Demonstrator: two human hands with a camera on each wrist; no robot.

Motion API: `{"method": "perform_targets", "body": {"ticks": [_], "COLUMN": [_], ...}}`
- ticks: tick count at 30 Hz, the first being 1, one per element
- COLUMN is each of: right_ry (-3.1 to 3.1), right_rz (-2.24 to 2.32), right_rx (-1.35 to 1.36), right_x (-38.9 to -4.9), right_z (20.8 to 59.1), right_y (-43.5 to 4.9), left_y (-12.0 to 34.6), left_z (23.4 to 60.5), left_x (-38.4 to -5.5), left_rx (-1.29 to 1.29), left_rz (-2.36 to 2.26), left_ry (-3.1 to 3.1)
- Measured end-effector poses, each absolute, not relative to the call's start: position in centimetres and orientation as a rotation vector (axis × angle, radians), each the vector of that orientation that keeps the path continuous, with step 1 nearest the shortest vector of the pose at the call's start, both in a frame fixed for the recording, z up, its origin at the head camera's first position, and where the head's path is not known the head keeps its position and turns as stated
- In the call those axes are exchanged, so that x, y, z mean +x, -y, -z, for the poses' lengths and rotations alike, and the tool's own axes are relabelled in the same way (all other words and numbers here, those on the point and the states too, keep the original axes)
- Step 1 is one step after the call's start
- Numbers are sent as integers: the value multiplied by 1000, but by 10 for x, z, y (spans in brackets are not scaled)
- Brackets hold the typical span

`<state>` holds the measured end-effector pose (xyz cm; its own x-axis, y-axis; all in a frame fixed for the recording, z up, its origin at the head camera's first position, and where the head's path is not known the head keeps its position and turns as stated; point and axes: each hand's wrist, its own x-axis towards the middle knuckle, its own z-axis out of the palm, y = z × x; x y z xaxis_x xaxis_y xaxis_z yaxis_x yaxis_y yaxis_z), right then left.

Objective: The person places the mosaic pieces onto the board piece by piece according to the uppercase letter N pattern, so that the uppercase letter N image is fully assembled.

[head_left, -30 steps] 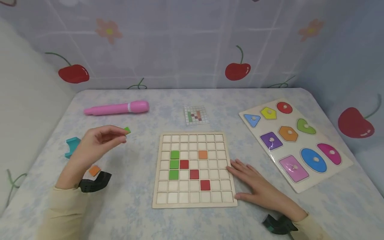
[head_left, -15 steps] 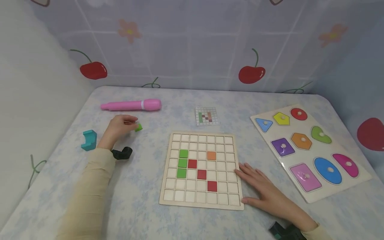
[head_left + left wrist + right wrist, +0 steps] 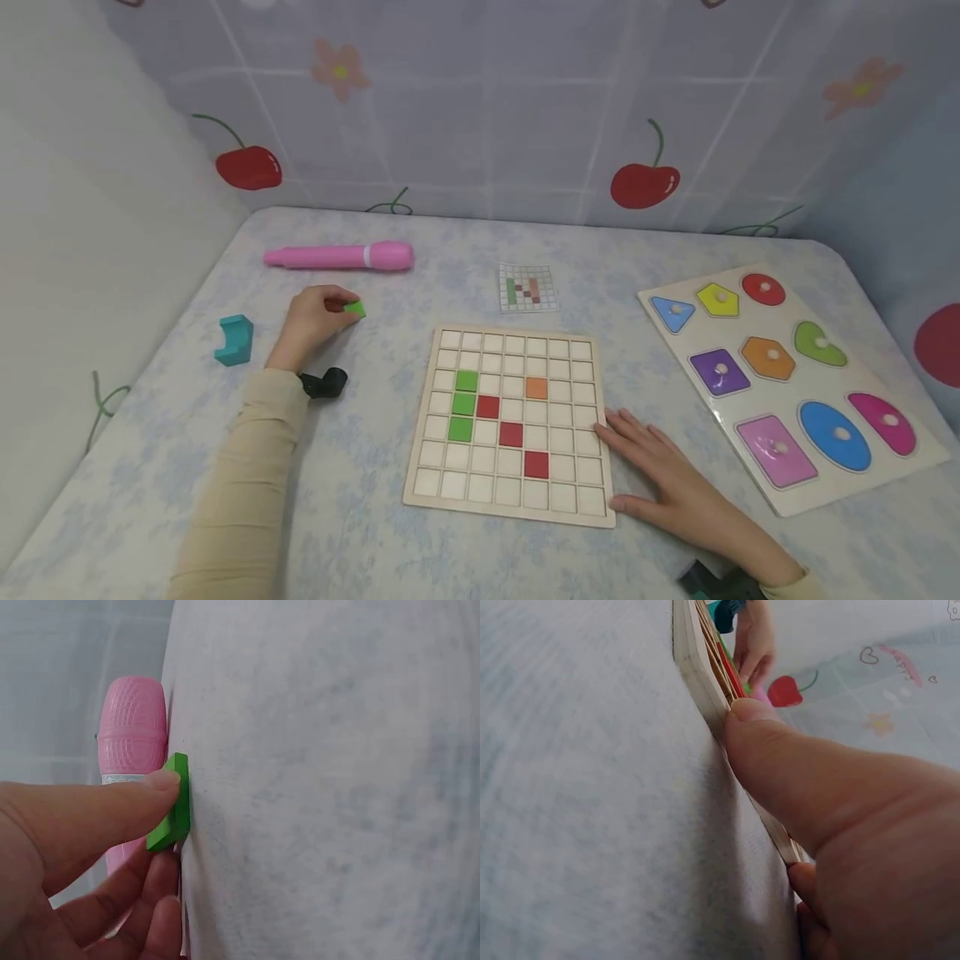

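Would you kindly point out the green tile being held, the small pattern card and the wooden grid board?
Green tile (image 3: 181, 805): left wrist view, on its exposed side.
Pattern card (image 3: 528, 289): head view, on its printed middle.
Grid board (image 3: 510, 510): head view, on its near rim.

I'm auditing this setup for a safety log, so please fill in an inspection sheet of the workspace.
Surface: table with a mottled blue-and-white covering.
Job's things: grid board bearing three green tiles in a column, three red tiles on a diagonal and one orange tile; pattern card beyond it.
Clutter: pink cylindrical object, teal block, knobbed shape puzzle.
Left hand: pinches a green piece; whether that touches the table, cannot tell.
Right hand: thumb and fingers touch the board's right edge.
Cables: nothing seen.
Surroundings: cherry-and-flower backdrop behind, plain pale wall at left.
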<state>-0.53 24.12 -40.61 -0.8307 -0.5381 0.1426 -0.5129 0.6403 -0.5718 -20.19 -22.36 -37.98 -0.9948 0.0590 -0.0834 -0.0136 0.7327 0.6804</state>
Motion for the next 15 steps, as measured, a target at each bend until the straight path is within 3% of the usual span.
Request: {"method": "perform_targets", "body": {"ticks": [8,15], "right_ry": [-2836,-2823], "right_rz": [980,998], "right_rx": [-878,-911], "right_x": [-7,-5], "right_z": [408,410], "right_y": [-244,-241], "left_y": [217,201], "left_z": [380,363], "left_x": [-198,-157], "left_rx": [129,278], "left_rz": [-1289,-1398], "left_ry": [-2787,-2700]}}
